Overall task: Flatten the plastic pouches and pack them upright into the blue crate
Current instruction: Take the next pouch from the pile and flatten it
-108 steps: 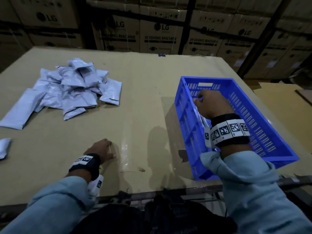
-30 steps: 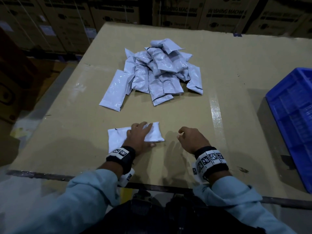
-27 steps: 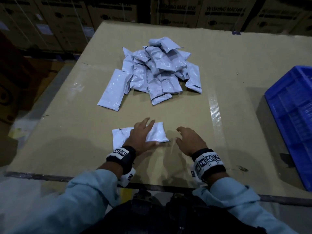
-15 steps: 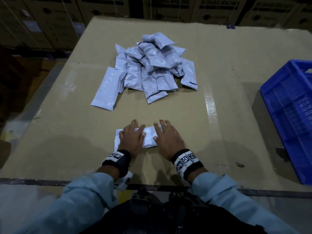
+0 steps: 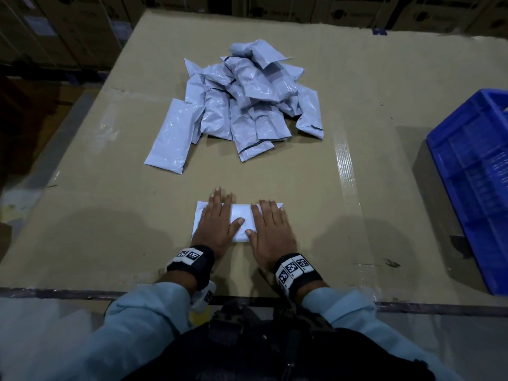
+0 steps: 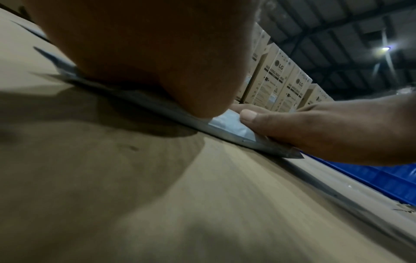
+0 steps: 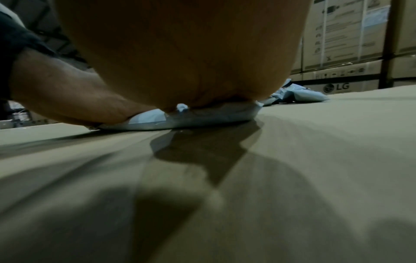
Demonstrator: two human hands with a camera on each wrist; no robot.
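Ten straight fingers are pressing flat on one white pouch [image 5: 242, 221], gripping nothing: left hand [image 5: 215, 225] and right hand [image 5: 270, 229] are lying side by side on it, near the cardboard table's [image 5: 110, 215] front edge. More pouches [image 5: 247, 103] are lying heaped beyond; the blue crate [image 5: 472, 171] is sitting well apart, rightward.

Cartons [image 6: 279, 83] beyond my left hand: LG logo, "WASHING MAC…" running down the side, rest cut off.
Carton [image 7: 337, 87] behind my table: "LG" with round logo.
Wristbands [image 5: 292, 268]: black-and-white square codes, no words.
Smaller carton print: unreadable.
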